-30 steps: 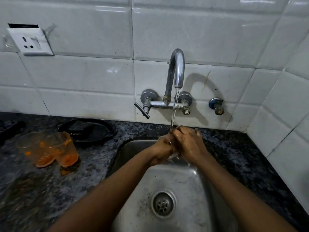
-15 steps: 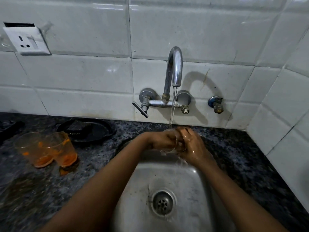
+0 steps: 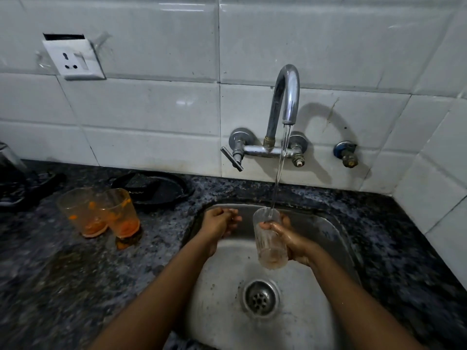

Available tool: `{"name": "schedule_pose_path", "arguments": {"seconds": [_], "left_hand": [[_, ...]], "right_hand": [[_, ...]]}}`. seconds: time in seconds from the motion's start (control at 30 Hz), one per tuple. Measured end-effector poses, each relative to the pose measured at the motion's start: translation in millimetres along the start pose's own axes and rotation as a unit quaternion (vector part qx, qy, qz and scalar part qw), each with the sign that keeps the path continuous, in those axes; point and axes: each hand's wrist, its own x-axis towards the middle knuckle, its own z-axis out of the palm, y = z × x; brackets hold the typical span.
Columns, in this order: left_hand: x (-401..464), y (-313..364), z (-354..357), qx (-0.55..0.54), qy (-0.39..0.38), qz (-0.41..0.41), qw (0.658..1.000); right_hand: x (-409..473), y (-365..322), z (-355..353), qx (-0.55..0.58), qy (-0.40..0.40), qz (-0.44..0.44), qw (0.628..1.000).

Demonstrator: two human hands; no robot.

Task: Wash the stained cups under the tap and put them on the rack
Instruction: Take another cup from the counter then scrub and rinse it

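My right hand (image 3: 294,242) grips a clear ribbed glass cup (image 3: 270,238) over the steel sink (image 3: 227,311), mouth tilted up toward the wall. Water runs from the chrome tap (image 3: 286,97) straight into the cup's mouth. A little brownish water sits at the cup's bottom. My left hand (image 3: 219,222) hovers just left of the cup, apart from it, fingers loosely curled and holding nothing. Two orange-stained cups (image 3: 83,213) (image 3: 121,214) stand side by side on the dark granite counter (image 3: 63,274) to the left of the sink.
A black pan (image 3: 154,189) lies on the counter behind the stained cups. Dark items (image 3: 22,185) sit at the far left edge. A tap lever (image 3: 231,159) sticks out left of the spout; a small valve (image 3: 346,154) is on the wall to the right. A socket (image 3: 73,59) hangs upper left.
Both hands were clasped around the cup under the stream. Now my left hand has let go and moved left, while my right hand holds the cup alone under the water.
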Motion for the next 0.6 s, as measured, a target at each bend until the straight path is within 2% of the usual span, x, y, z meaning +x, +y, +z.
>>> {"name": "schedule_pose_path", "arguments": {"seconds": [0.17, 0.3, 0.47, 0.5, 0.6], "left_hand": [[-8, -9, -9, 0.047, -0.019, -0.057, 0.997], [-12, -8, -4, 0.054, -0.057, -0.080, 0.994], [-10, -4, 5, 0.043, -0.101, -0.065, 0.992], [-9, -3, 6, 0.040, -0.107, -0.063, 0.991], [-5, -2, 4, 0.046, -0.127, -0.082, 0.987]], "right_hand": [[5, -8, 0, 0.139, -0.057, 0.147, 0.978], [11, -21, 0, 0.230, -0.019, 0.184, 0.956], [15, -42, 9, 0.302, 0.027, 0.144, 0.942], [15, -47, 11, 0.286, 0.032, 0.125, 0.950], [13, -52, 17, 0.121, 0.096, 0.039, 0.987]]}}
